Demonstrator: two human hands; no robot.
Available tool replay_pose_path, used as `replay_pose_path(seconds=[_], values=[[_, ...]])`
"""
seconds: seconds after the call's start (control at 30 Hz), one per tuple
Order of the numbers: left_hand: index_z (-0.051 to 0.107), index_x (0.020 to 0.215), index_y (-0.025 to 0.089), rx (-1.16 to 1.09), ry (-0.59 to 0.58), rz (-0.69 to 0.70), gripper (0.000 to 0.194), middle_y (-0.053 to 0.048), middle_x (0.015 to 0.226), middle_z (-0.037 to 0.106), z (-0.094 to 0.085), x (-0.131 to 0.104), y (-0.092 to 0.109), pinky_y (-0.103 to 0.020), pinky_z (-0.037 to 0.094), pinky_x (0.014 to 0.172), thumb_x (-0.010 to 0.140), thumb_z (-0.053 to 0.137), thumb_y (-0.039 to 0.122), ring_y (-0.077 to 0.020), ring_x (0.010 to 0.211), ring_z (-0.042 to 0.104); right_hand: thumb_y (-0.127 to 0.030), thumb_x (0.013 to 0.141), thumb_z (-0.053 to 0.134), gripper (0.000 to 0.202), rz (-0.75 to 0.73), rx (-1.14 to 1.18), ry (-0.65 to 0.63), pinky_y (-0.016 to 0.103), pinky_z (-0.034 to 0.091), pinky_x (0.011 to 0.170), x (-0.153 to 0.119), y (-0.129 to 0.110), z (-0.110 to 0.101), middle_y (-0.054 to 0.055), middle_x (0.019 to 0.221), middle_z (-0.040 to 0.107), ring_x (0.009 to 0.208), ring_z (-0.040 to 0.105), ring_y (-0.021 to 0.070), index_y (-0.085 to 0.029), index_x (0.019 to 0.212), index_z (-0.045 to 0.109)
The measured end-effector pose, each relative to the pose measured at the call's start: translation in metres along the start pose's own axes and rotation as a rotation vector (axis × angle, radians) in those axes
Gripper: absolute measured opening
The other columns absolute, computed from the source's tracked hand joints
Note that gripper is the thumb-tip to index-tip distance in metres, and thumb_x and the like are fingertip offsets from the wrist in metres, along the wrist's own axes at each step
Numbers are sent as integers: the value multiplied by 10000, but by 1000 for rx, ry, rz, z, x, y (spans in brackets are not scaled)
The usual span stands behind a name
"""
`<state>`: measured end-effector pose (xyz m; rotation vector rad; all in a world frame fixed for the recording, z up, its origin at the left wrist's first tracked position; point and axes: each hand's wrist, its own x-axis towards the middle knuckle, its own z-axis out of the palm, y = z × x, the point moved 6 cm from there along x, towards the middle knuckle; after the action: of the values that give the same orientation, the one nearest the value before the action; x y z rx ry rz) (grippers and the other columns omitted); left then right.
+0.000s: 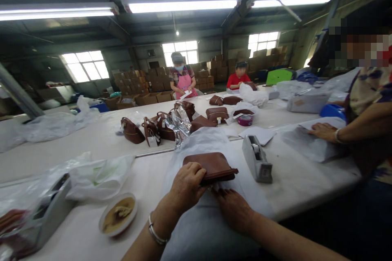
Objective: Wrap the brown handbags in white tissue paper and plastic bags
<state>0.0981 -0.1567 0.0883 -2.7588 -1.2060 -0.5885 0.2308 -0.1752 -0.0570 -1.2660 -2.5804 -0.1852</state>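
A small brown leather bag (208, 162) lies on a sheet of white tissue paper (196, 218) in front of me. My left hand (189, 179), with a silver bangle at the wrist, is closed on the bag's near left corner. Below the bag's near edge, my right hand (234, 208) rests on the paper with its fingers stretched forward, their tips partly in shadow. Just right of the bag stands a grey tape dispenser (257, 159). Behind it, several brown handbags (131, 131) and a crumpled silver foil sheet (180, 122) sit on the table.
Left of me are a white bowl (118, 215) of brownish liquid and another tape dispenser (43, 216). A purple tape roll (245, 120) lies farther back. At the right, a co-worker's hand (324, 131) presses white paper. Two people work across the table (107, 130).
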Motion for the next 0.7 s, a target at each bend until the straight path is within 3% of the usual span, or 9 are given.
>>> replay_pose_path(seconds=[0.17, 0.27, 0.33, 0.43, 0.57, 0.7], values=[[570, 1231, 234, -11, -31, -13, 479, -86, 1195, 616, 1, -10, 5, -469, 489, 986, 774, 709, 252, -284, 1100, 552, -64, 841, 467, 614, 41, 104, -43, 393, 503, 827, 4, 0, -3, 111, 1124, 717, 923, 677, 254, -215, 1436, 456], [506, 1341, 238, 7, -39, 14, 677, -97, 1335, 571, 8, -17, 8, -510, 446, 1062, 711, 754, 255, -317, 1211, 513, -57, 846, 466, 644, 40, 162, -11, 418, 512, 922, 3, 0, -2, 127, 1277, 666, 1073, 654, 270, -220, 1468, 424], [481, 1378, 227, 61, -22, 26, 710, -110, 1381, 556, 17, -20, 9, -550, 433, 1073, 725, 755, 284, -345, 1251, 496, -48, 854, 455, 625, 27, 171, 27, 447, 508, 970, 3, 0, -1, 124, 1324, 644, 1136, 633, 283, -220, 1454, 449], [526, 1343, 201, 157, 36, 48, 541, -128, 1332, 604, 31, -22, 14, -554, 472, 1023, 829, 668, 291, -347, 1212, 537, -32, 853, 441, 580, -17, 169, 95, 455, 507, 995, 2, 0, -3, 128, 1270, 676, 1122, 641, 277, -190, 1407, 513], [576, 1298, 203, 221, 94, 94, 409, -128, 1283, 640, 45, -24, 21, -521, 509, 978, 893, 577, 256, -320, 1159, 581, -53, 878, 436, 434, -104, 160, 190, 400, 537, 908, -6, -2, -10, 124, 1125, 727, 1005, 669, 248, -158, 1247, 639], [588, 1291, 187, 259, 151, 109, 383, -127, 1285, 652, 54, -30, 20, -533, 502, 995, 912, 535, 213, -314, 1175, 580, -76, 878, 479, 275, -126, 116, 129, 351, 520, 764, -14, -3, -12, 81, 899, 731, 801, 658, 210, -186, 960, 718]])
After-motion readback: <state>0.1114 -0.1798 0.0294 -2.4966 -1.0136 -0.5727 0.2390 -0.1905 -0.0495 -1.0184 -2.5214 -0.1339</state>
